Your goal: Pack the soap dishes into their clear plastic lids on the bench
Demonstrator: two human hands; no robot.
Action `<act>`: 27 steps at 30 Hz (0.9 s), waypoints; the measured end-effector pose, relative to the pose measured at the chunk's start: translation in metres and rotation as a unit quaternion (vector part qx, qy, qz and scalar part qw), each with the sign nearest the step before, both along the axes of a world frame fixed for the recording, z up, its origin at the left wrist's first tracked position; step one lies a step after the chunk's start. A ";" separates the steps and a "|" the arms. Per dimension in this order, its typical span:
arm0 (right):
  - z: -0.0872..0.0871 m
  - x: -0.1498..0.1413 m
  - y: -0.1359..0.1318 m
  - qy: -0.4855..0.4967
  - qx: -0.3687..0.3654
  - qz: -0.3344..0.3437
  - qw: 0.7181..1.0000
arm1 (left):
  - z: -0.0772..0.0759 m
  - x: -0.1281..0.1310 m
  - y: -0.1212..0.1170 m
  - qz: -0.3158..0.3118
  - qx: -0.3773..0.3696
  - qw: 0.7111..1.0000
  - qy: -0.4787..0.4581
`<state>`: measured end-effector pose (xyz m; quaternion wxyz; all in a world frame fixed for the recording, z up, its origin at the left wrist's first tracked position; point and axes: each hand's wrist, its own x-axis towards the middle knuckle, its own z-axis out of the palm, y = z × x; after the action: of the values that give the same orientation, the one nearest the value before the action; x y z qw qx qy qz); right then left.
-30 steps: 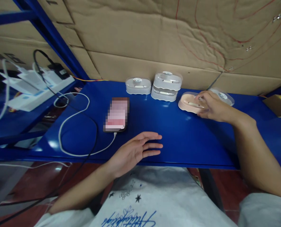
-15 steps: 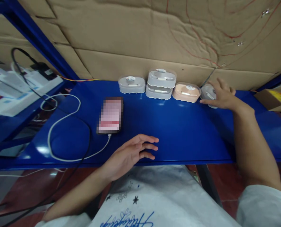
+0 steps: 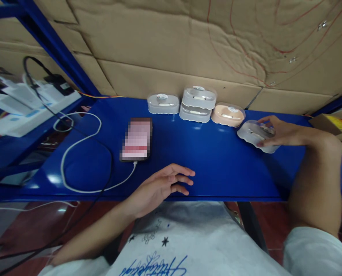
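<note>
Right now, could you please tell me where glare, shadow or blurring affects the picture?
Head view: bright glare on the table, at left; head view: dark shadow on it beside the right arm; head view: phone screen pixelated, unreadable; head view: power strip slightly soft; head view: no fine print readable on the box in the right hand.

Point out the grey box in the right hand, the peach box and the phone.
Held grey box [image 3: 250, 132]: head view, on the part of its top left uncovered by the fingers.
Peach box [image 3: 228, 116]: head view, middle of its top.
Phone [image 3: 136, 138]: head view, middle of its screen.
</note>
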<state>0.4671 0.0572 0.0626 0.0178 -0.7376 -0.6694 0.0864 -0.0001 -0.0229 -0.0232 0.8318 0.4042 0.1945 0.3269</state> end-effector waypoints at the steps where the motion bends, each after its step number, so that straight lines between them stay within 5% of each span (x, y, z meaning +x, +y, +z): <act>1: 0.004 -0.010 -0.006 0.042 -0.037 0.036 0.998 | -0.001 0.000 -0.001 0.003 0.010 1.000 0.004; 5: 0.004 -0.068 -0.020 0.152 -0.095 0.205 0.962 | -0.007 0.002 -0.011 0.070 0.152 0.983 0.068; 11: -0.020 -0.151 -0.029 0.228 -0.001 0.425 0.876 | -0.012 0.006 -0.026 0.146 0.417 0.854 0.274; 18: -0.042 -0.155 -0.015 0.290 0.017 0.424 0.858 | -0.010 0.004 -0.016 0.182 0.482 0.763 0.389; 27: -0.068 -0.149 0.003 0.111 0.135 0.338 0.925 | -0.009 0.004 -0.014 0.165 0.505 0.757 0.381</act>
<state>0.3182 0.0600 -0.0054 0.1613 -0.4436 -0.8782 0.0775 0.0037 -0.0370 -0.0319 0.2978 0.8182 0.3656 0.3289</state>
